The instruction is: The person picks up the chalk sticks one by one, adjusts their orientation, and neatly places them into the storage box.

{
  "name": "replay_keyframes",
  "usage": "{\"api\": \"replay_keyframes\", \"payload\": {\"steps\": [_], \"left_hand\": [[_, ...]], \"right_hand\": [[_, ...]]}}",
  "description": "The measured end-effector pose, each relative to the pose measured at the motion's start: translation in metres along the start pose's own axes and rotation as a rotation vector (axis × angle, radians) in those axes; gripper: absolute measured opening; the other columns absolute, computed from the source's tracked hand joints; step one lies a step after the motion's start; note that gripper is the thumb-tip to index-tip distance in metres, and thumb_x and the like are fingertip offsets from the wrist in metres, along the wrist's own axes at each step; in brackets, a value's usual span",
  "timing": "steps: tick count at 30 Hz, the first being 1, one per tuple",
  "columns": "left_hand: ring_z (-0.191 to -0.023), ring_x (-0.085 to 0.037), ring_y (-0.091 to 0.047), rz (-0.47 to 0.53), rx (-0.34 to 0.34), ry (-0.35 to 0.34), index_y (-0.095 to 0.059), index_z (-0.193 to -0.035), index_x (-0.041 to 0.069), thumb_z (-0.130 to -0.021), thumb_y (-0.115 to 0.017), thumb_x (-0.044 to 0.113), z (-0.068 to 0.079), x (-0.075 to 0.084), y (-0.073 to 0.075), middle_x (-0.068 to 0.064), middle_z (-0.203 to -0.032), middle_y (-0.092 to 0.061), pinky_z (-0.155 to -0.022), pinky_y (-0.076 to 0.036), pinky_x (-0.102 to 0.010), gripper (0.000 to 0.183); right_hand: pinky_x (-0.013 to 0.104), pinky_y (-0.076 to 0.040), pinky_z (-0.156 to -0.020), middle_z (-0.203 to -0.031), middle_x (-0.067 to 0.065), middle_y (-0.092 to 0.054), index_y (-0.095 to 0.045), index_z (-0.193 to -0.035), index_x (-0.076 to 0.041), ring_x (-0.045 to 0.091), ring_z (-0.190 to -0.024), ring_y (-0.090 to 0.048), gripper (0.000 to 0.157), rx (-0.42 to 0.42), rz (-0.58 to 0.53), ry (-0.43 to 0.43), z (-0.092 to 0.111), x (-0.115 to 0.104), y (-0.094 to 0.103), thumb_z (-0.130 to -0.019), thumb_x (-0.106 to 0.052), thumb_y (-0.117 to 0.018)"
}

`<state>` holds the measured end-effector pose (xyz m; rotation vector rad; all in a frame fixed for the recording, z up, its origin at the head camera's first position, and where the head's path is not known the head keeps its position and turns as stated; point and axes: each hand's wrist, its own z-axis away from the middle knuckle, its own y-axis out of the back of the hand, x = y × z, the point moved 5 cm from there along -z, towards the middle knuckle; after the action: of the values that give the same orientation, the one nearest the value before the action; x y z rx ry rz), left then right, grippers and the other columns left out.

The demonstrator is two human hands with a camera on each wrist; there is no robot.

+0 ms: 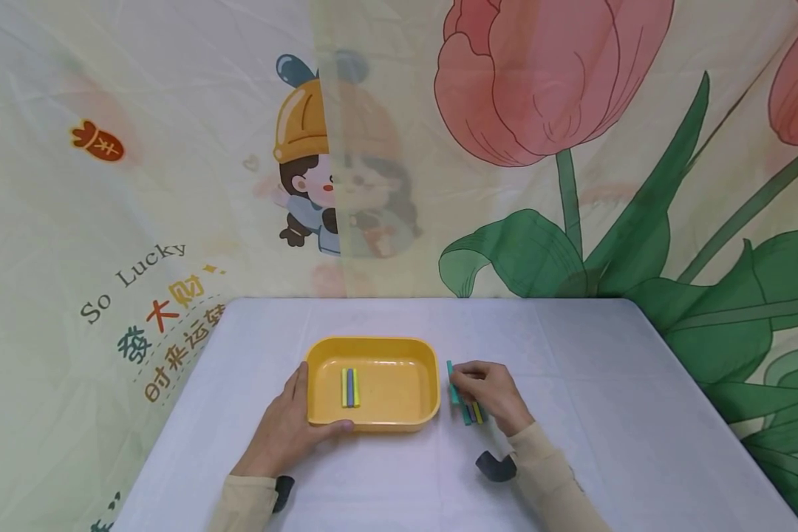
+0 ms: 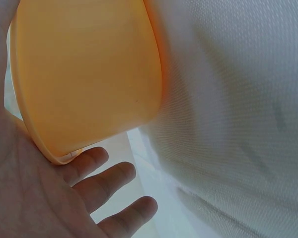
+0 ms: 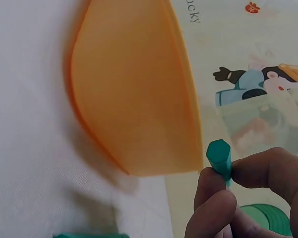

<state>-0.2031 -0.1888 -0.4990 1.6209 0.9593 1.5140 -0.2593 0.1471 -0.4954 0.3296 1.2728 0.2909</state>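
Observation:
A yellow tray lies on the table with two yellow sticks and a blue-purple stick side by side in its left half. My left hand rests against the tray's front left corner, thumb along the front wall and fingers along the left side. The left wrist view shows its outer fingers extended past the rim. Right of the tray, my right hand pinches a teal hexagonal stick between thumb and fingertips. Below that hand lie another teal stick and several coloured sticks, partly hidden by it.
A white cloth covers the table. Behind it hangs a printed curtain with tulips and a cartoon figure. Dark curved pieces sit at both wrists, by the beige sleeves.

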Motion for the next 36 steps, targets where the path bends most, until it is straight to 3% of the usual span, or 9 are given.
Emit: {"api": "replay_keyframes", "payload": {"steps": [11, 19, 36], "left_hand": [[-0.127, -0.042, -0.036, -0.003, 0.000, -0.001, 0.004, -0.150, 0.008, -0.056, -0.059, 0.083, -0.001, 0.000, -0.001, -0.019, -0.151, -0.017, -0.101, -0.035, -0.054, 0.136], [-0.128, -0.041, -0.036, -0.002, 0.000, 0.001, 0.005, -0.150, 0.010, -0.056, -0.060, 0.083, -0.001, -0.002, -0.002, -0.018, -0.152, -0.016, -0.102, -0.036, -0.053, 0.135], [-0.127, -0.040, -0.037, 0.013, -0.003, -0.005, 0.002, -0.150, 0.008, -0.058, -0.061, 0.082, -0.001, -0.002, -0.001, -0.018, -0.152, -0.016, -0.101, -0.037, -0.052, 0.134]], "right_hand": [[0.046, -0.054, -0.075, -0.089, 0.007, -0.066, -0.069, -0.103, -0.011, 0.033, -0.081, -0.061, 0.032, -0.076, -0.109, 0.055, 0.003, -0.021, -0.017, -0.080, -0.033, -0.071], [0.037, -0.056, -0.071, -0.089, 0.008, -0.067, -0.068, -0.103, -0.009, 0.023, -0.073, -0.062, 0.034, -0.109, -0.147, 0.071, 0.003, -0.033, -0.027, -0.080, -0.033, -0.072], [0.032, -0.056, -0.067, -0.092, 0.012, -0.066, -0.066, -0.107, -0.004, 0.023, -0.077, -0.064, 0.036, -0.202, -0.296, 0.153, 0.004, -0.056, -0.068, -0.082, -0.029, -0.071]]}}
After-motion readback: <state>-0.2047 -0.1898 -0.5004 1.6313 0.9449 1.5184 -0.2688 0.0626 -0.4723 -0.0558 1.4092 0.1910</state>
